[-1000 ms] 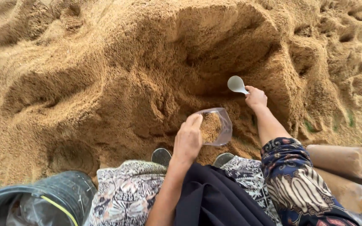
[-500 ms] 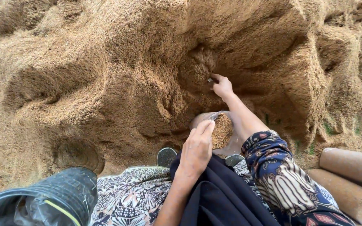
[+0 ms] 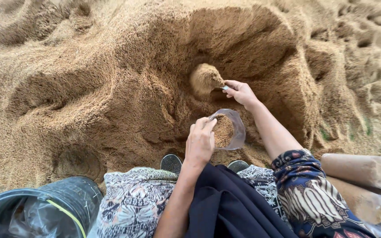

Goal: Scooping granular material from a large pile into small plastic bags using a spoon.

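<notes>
Two hands, left hand (image 3: 200,142) gripping clear bag (image 3: 230,130), husk pile (image 3: 111,88) around, black bucket (image 3: 31,211) near

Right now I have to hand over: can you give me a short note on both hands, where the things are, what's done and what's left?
Left hand: holds the clear plastic bag open by its rim, just above the heap.
Right hand: its grip is closed on the handle of a small scoop, heaped with husk and lifted clear of the hollow dug in the husk pile.
Done: the bag is partly filled with husk.
Left: the scoopful is not yet in the bag, and the bag has room to spare.
Nearby: a black bucket at lower left, filled bags lying at lower right.
</notes>
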